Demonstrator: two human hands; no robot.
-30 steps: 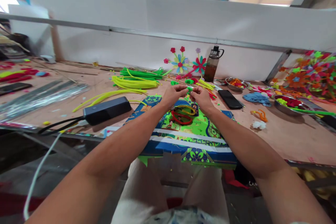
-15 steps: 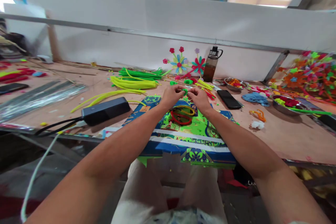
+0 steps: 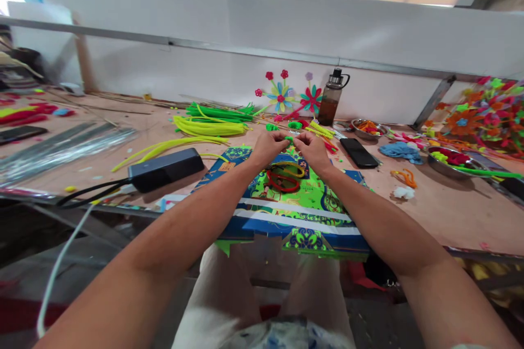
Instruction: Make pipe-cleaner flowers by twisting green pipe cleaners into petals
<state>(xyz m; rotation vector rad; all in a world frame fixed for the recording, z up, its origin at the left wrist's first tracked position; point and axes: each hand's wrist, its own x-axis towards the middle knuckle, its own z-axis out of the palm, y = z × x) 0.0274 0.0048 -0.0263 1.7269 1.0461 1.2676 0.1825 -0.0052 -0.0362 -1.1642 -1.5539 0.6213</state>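
My left hand (image 3: 269,148) and my right hand (image 3: 312,148) meet over the far part of a blue and green printed board (image 3: 295,224). Between their fingertips is a small green piece of pipe cleaner (image 3: 290,140), pinched from both sides. Fingers partly cover it, so its full shape is hidden. Nearer to me on the board lie red-handled scissors (image 3: 283,190), with a yellow loop (image 3: 297,167) beside them. Just beyond my hands sit small green fuzzy pieces (image 3: 272,127).
Yellow pipe cleaners (image 3: 208,128) and a green bundle (image 3: 223,113) lie left. A black power bank-like box (image 3: 166,169) sits nearer. Behind stand fuzzy flowers (image 3: 280,99) and a bottle (image 3: 329,101); right are a phone (image 3: 358,152), a blue cloth (image 3: 400,152) and metal bowls (image 3: 452,173).
Both hands stay together on the green piece, with small finger shifts; less of it shows between them now. The camera view has shifted slightly. Nothing on the table has visibly moved.
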